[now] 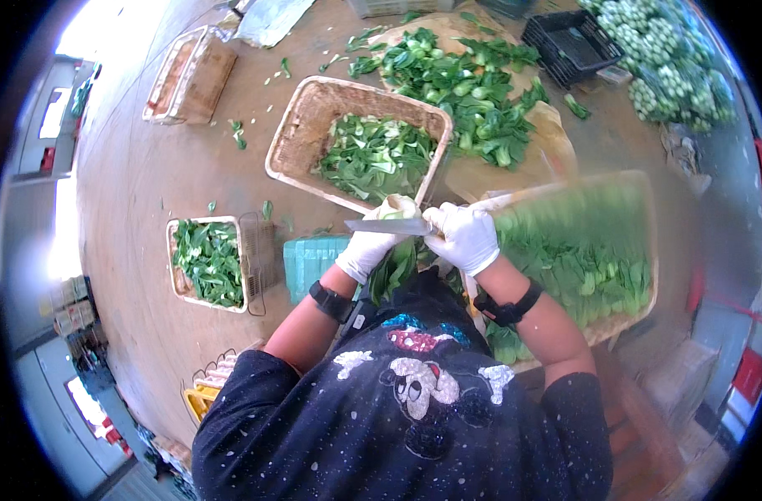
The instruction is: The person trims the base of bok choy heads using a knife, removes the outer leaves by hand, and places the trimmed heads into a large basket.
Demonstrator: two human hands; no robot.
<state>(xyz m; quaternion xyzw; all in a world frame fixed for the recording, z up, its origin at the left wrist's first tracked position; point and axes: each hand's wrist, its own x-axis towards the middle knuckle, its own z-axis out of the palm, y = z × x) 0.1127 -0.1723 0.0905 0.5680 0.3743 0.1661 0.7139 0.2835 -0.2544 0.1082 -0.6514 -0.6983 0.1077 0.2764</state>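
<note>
My left hand [371, 247], in a white glove, grips a head of bok choy [394, 266], its pale base up and its leaves hanging down. A knife [390, 226] is in my gloved right hand [465, 235], its blade pointing left across the base of the bok choy. Just beyond my hands, a dirty white plastic crate [362, 91] holds loose cut leaves [381, 156]. To the right, a large crate [654, 250] is filled with rows of bok choy [587, 275], partly blurred. More heads of bok choy [475, 94] are piled on a tan sheet beyond it.
A smaller crate of leaves [208, 263] stands left, beside a teal taped box [315, 257]. Farther off are an upright stained crate [199, 75], a black crate [572, 47] and bagged green vegetables [669, 62]. Leaf scraps lie on the brown floor [130, 188].
</note>
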